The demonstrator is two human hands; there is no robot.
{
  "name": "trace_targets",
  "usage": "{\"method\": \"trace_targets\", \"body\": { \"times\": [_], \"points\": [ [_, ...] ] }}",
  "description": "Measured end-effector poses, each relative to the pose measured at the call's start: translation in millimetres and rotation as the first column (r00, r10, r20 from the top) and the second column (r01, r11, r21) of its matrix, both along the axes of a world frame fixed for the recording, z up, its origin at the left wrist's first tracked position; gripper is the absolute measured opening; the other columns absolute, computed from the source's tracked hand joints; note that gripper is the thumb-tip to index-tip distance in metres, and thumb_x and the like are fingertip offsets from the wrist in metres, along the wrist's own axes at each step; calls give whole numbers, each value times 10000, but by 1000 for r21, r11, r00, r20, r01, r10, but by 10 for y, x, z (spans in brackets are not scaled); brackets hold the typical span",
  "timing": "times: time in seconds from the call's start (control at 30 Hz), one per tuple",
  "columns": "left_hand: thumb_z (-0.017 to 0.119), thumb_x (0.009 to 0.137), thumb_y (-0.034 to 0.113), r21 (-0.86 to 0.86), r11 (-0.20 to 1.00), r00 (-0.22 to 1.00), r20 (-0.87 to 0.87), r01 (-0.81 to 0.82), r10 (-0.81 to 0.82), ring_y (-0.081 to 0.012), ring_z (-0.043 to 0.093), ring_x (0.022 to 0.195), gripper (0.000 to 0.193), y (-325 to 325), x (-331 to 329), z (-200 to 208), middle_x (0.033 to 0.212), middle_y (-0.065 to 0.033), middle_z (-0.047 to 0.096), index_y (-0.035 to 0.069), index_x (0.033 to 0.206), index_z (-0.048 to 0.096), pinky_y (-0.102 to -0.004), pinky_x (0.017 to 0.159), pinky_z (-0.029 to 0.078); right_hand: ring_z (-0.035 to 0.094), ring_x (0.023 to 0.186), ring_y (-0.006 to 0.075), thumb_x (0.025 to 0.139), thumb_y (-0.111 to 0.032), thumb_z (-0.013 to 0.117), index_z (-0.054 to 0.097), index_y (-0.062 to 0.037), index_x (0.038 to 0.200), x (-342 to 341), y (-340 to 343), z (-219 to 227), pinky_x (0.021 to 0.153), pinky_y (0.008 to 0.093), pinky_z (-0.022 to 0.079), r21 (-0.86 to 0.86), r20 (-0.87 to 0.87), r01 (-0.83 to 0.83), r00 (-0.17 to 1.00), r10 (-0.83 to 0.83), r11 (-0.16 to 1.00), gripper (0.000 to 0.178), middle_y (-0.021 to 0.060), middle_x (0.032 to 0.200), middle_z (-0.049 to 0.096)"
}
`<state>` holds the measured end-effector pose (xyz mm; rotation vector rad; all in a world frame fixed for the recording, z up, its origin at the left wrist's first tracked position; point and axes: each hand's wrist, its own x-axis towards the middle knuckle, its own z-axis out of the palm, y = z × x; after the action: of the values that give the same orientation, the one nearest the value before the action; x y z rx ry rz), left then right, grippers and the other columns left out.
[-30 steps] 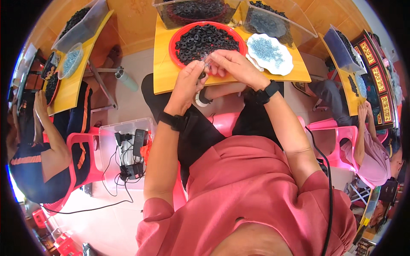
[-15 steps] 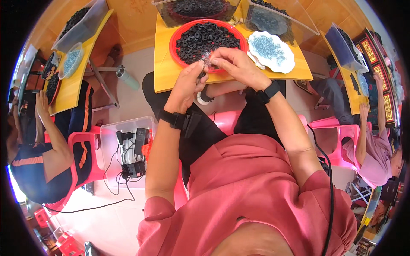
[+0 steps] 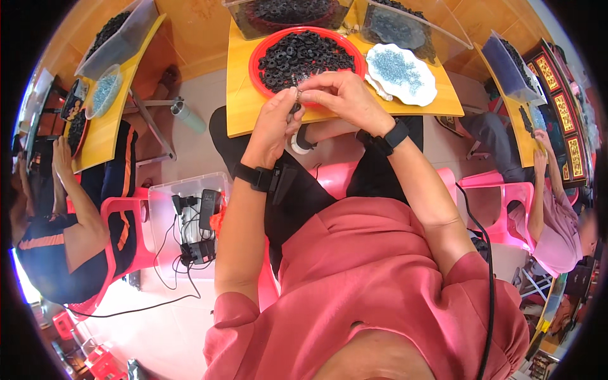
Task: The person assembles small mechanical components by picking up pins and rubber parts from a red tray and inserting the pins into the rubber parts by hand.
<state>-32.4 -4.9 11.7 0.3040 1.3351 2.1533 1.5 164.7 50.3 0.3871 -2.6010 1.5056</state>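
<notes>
Both hands meet over the near rim of a round red tray (image 3: pixel 256 75) heaped with small black ring-shaped parts (image 3: pixel 303 56). My left hand (image 3: pixel 273 123) is closed, pinching a small black part (image 3: pixel 295 108) between thumb and fingers. My right hand (image 3: pixel 348 101) has its thumb and index fingertip pressed together right at that part; whatever sits between them is too small to make out. To the right of the tray stands a white scalloped dish (image 3: pixel 425 95) of small pale-blue pieces (image 3: pixel 398 71).
Clear bins of black parts (image 3: pixel 288 12) stand at the back of the yellow table (image 3: pixel 244 120). Co-workers sit at tables on the left (image 3: pixel 60 247) and right (image 3: pixel 551 228). A clear box (image 3: pixel 168 196) with adapters and cables is on my left; a black cable (image 3: pixel 487 285) runs along my right arm.
My right hand has shifted slightly left and down, its fingertips now closer to the left hand's. The co-worker on the right has moved a hand down nearer the table edge.
</notes>
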Motion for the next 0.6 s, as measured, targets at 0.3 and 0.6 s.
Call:
{"method": "trace_targets", "body": {
  "times": [0.3,0.6],
  "points": [
    [452,984,272,15,1000,1000,7,-5,5,-30,347,496,229,63,72,38,670,14,490,70,963,557,-172,440,270,608,782,75,856,-109,649,678,2,965,101,-69,-94,692,212,479,-197,-106,130,982,-153,972,158,42,835,664],
    [526,944,127,188,981,998,29,51,-57,-98,556,682,211,89,134,32,896,-80,618,16,1123,540,-199,624,454,612,739,83,843,-119,660,694,2,939,177,-91,-156,668,222,485,-540,3,295,937,-349,788,158,46,858,684]
  ]
}}
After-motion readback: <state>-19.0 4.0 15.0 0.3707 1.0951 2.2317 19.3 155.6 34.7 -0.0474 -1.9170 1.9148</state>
